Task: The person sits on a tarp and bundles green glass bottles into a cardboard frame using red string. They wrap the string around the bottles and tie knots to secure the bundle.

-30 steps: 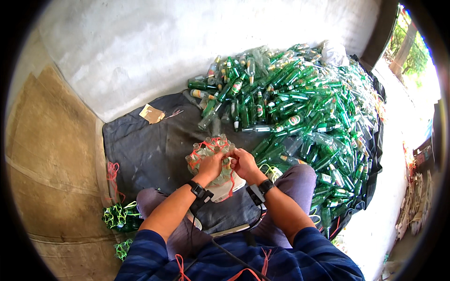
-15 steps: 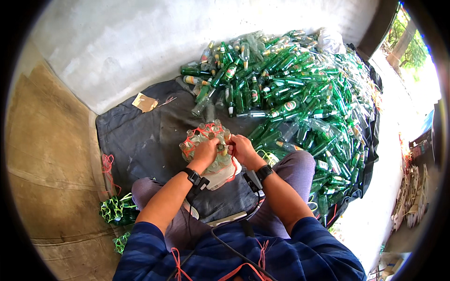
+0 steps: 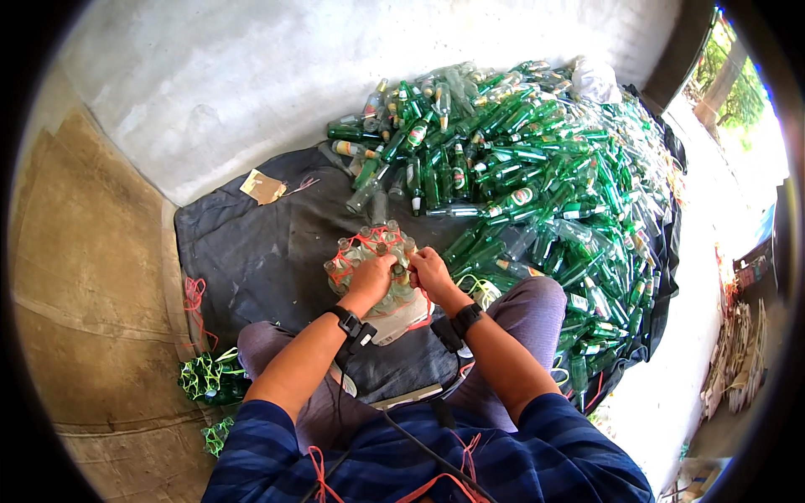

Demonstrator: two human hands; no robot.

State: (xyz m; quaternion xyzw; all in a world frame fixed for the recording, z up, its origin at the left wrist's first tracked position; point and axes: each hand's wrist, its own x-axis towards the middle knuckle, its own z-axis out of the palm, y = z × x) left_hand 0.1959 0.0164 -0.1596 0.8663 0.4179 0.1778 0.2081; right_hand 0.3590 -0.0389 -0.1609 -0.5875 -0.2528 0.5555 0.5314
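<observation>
Between my knees stands a round bundle of clear glass bottles (image 3: 345,245), upright and packed together. A red plastic string (image 3: 376,235) loops around their necks. My left hand (image 3: 372,277) is closed over the near part of the bundle, its fingertips among the bottle necks; what they pinch is hidden. Close beside it, my right hand (image 3: 431,273) pinches the red string at the bundle's right edge. A length of this string hangs down past the pale base under the bundle. Both wrists wear black straps with small devices.
A large heap of green and clear bottles (image 3: 520,180) fills the right side of the dark sheet (image 3: 243,226). Cardboard (image 3: 262,187) lies near the white wall. Green bottles tied with light green string (image 3: 205,377) stand by my left knee, near loose red string (image 3: 194,293).
My right hand has come slightly closer to my left at the bundle's near right edge. The whole view has shifted a little; the bundle stays between my knees.
</observation>
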